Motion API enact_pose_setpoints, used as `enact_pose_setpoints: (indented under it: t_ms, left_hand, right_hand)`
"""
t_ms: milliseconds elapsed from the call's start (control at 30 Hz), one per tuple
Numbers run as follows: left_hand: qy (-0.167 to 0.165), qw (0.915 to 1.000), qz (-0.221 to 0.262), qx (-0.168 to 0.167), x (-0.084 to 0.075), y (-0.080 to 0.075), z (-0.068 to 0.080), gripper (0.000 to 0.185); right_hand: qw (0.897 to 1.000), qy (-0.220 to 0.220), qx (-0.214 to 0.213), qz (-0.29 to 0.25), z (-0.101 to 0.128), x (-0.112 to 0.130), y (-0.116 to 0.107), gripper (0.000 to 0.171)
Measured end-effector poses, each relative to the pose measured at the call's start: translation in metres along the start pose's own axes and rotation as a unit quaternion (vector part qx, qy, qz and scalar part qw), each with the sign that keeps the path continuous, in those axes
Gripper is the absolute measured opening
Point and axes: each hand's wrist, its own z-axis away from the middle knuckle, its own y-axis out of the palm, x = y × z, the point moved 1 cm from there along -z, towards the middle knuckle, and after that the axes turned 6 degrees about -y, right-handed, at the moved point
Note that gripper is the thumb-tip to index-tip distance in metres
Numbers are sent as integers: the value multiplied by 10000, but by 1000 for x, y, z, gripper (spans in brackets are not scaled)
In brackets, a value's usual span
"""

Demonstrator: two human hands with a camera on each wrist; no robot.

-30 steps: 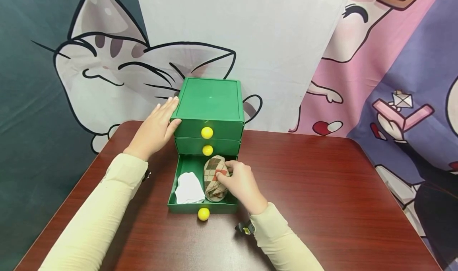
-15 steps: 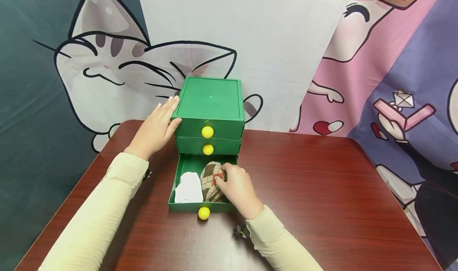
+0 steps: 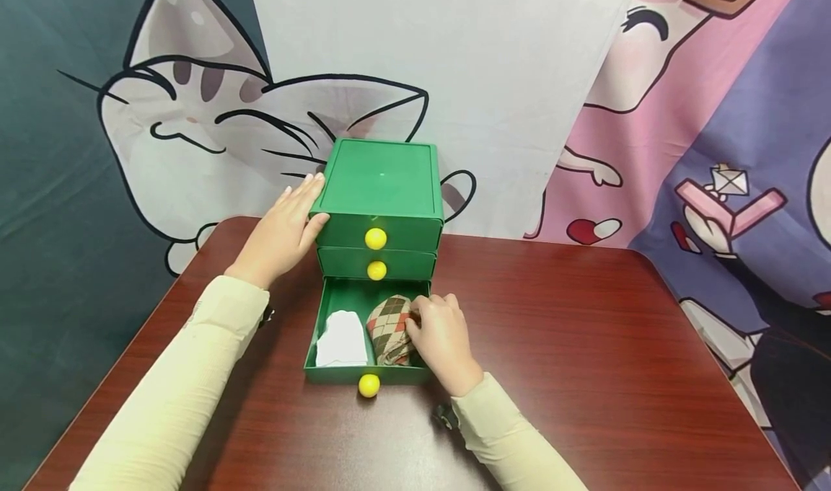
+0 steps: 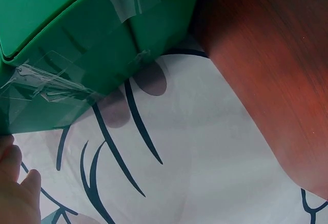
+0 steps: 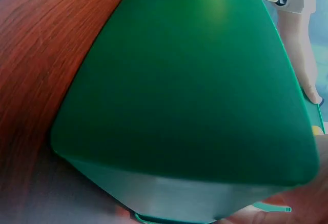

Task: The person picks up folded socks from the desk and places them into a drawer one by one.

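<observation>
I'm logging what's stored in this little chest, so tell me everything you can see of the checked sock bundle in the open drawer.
The argyle sock bundle looks like soft knit in tan, brown and cream diamonds with a red patch. It is rolled up and lies in the right half of the open bottom drawer, close beside a white folded cloth. The right hand rests on its right side, fingers curled on it, hiding part of it.

A dark red wooden table (image 3: 584, 347) stands before a cartoon cat backdrop (image 3: 195, 116). A folded white cloth (image 3: 341, 339) lies in the drawer's left half (touching the front wall).
</observation>
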Motion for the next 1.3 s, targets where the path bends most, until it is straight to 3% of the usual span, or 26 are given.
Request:
enact_pose_setpoints:
  t_ms: [167,367,633,867,1100,1300]
  left_hand:
    - [-14,10000,10,4,0,0,0,61]
    - [-14,10000,32,2,0,1,0,62]
    - [-22,10000,61,-16,0,1,0,62]
    - [-48,10000,61,15,-1,0,0,62]
    - [-43,10000,54,34,-2,-1,-1,62]
    - [-56,10000,39,35,-1,0,-1,62]
  right_hand:
    - [9987,217,161,-424,1,-3,-2,7]
    - [9893,379,226,-1389,4,-5,-13,6]
    - [9572,523,442,-2813,17,-3,-27,9]
    - [9427,462,711,-3226,36,2,-37,12]
    - [9038,485,1313,-4043,55,13,-39,11]
    - [8832,610,1974,-4210,69,19,-28,14]
